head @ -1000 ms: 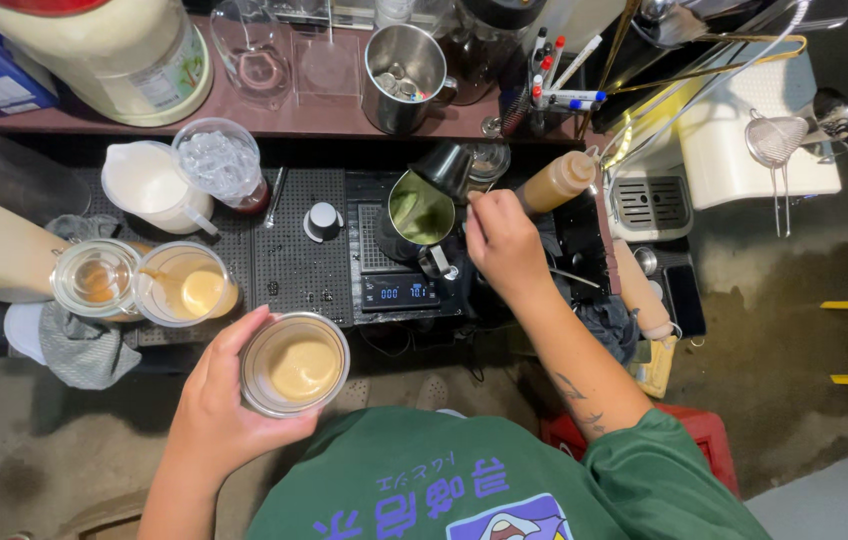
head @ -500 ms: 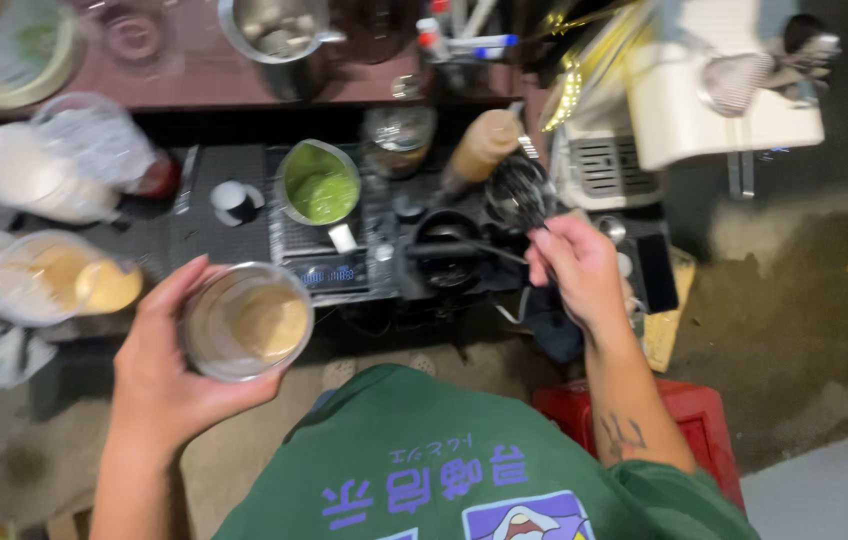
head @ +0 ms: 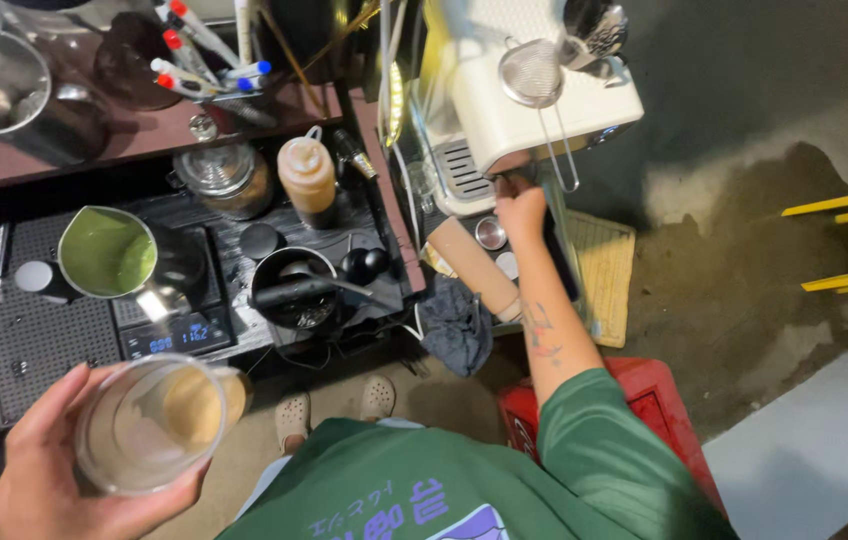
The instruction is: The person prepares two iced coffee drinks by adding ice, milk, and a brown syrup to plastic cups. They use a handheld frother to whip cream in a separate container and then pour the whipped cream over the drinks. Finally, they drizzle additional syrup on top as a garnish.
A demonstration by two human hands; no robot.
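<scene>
Overall illumination is dim and uneven. The strongest light falls on the white machine, whose top is nearly washed out, and a pale patch lies on the floor beside it. The shelf and the area beneath it sit in deep shadow. The plastic cup in the left hand is motion-blurred. Wide-angle curvature bends the frame edges.

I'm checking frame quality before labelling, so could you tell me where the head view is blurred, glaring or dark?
Head view: the left hand and its clear plastic cup are motion-blurred; the white espresso machine is brightly lit, near overexposed; the right hand under it sits in shadow; the scale display glows, unreadable.
</scene>
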